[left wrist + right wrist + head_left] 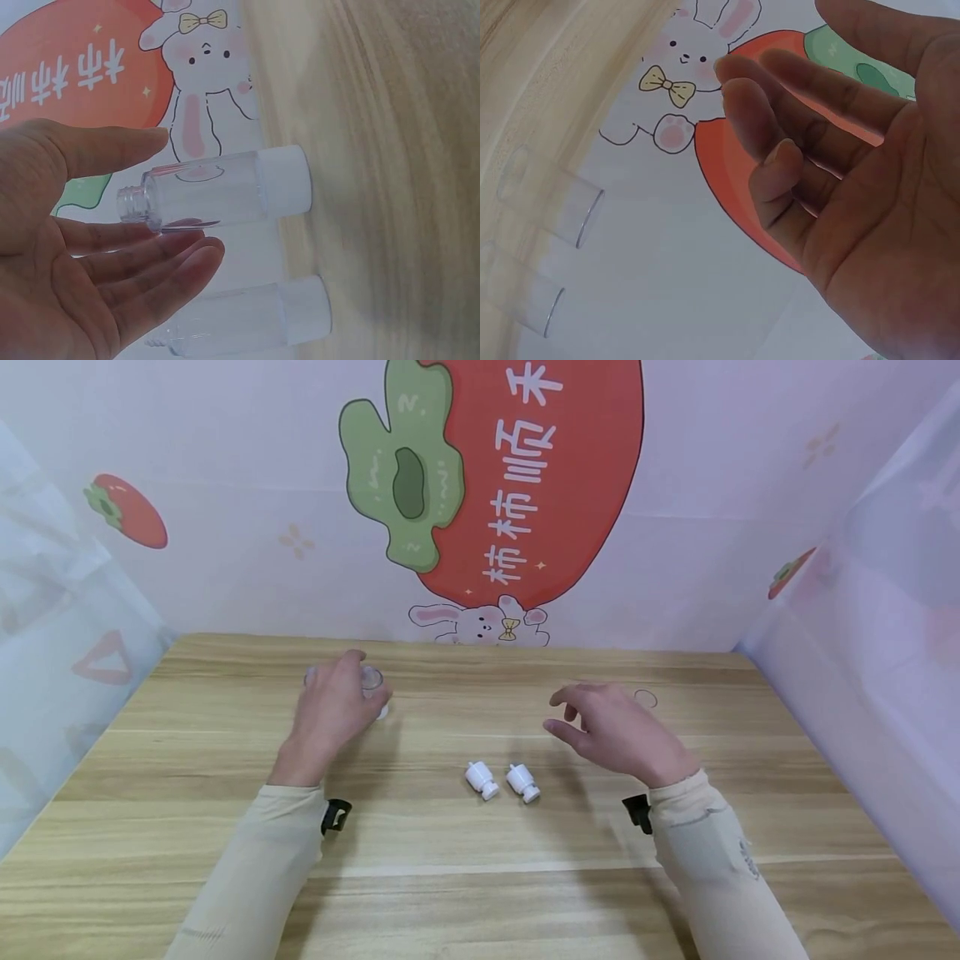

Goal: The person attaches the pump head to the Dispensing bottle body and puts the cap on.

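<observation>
White pump heads lie side by side on the wooden table, centre frame, as I watch remotely. At mid-left, the left hand spreads parted fingers around a clear bottle standing white end down; I cannot tell whether they touch it. A second bottle stands just beside. Right of centre, the right hand hangs loosely curled, holding nothing, near two clear tubes at the right wrist view's left edge.
</observation>
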Available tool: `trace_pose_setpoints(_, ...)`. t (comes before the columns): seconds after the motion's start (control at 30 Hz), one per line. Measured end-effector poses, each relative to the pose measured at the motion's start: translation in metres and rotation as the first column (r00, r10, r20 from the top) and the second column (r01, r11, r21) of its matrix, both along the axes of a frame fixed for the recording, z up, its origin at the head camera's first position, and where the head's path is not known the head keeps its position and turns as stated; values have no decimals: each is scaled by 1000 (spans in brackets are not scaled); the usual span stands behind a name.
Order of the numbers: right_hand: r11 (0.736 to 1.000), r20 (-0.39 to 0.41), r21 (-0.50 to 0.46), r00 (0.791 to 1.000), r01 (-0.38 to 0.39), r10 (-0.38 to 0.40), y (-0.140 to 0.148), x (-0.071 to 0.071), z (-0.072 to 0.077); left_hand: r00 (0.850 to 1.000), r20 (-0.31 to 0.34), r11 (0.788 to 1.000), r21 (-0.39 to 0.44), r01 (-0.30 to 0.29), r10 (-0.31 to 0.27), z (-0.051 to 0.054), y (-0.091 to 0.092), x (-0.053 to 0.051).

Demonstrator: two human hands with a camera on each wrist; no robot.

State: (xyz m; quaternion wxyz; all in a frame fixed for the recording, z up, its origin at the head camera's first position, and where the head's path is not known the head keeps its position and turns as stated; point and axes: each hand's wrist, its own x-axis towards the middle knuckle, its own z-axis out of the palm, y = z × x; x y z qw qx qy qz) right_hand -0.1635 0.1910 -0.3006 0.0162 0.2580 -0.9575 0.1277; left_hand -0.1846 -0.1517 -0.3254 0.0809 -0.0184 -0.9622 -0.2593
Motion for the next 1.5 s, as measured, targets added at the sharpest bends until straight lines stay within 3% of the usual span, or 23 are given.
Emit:
trace_pose_setpoints(0.2, 1000, 73, 9, 997, -24, 23, -3, 2, 0, 998, 67, 998, 61, -12, 8, -2, 0, -1)
trace_pose_setpoints(0.5, 998, 240, 38, 970, -41, 31, -7, 5, -4, 996, 84, 995, 103, -2, -7, -4, -1, -1)
trace_pose_setpoints(0.87, 994, 291, 48, 954, -95, 77, -18, 4, -12, 996, 92, 996, 88, -16, 8, -8, -1, 0)
trace_pose_setpoints(1.1, 995, 340, 64, 939, -77, 51, -25, 5, -19, 998, 62, 996, 92, -8, 2, -9, -2, 1)
trace_pose_setpoints(1.33, 995, 343, 62, 938, -75, 50, -27, 6, -24, 998, 62, 994, 109, 1, -8, -8, -1, 0)
trace_pose_setpoints(1.5, 995, 347, 68, 936, -78, 50, -29, 6, -25, 1000, 17, 990, 140, 13, -15, -5, 1, 0)
